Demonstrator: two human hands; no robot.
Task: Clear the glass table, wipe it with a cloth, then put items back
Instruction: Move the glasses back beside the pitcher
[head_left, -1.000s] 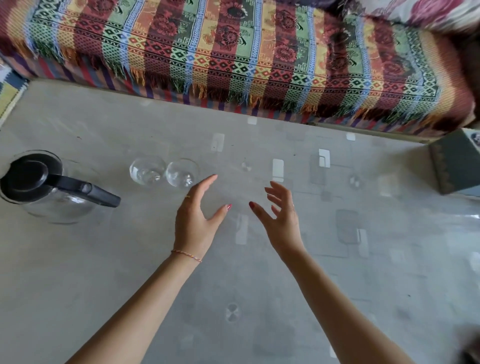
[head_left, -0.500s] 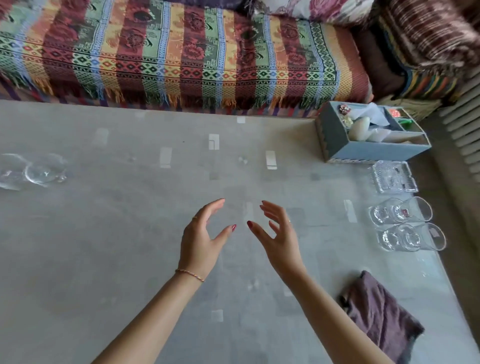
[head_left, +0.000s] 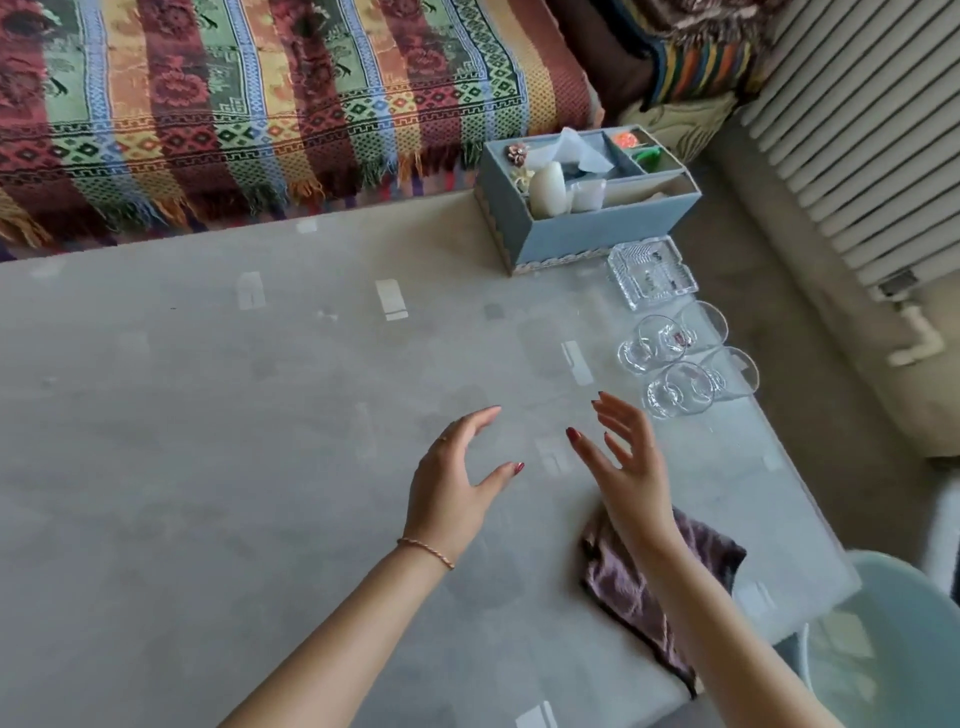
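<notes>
Since half a second earlier the view had swung right, so the two glasses at the left edge were gone and both hands sat nearer the right end of the glass bench (head_left: 218, 467). Nearest, the purple cloth (head_left: 623, 577) lay flat on the bench, partly under the right forearm, while the left hand (head_left: 447, 493) and right hand (head_left: 628, 467) hovered spread and empty. Farther off stood two clear glasses (head_left: 670, 364), a glass ashtray (head_left: 652, 270) and a grey organiser box (head_left: 587, 228).
</notes>
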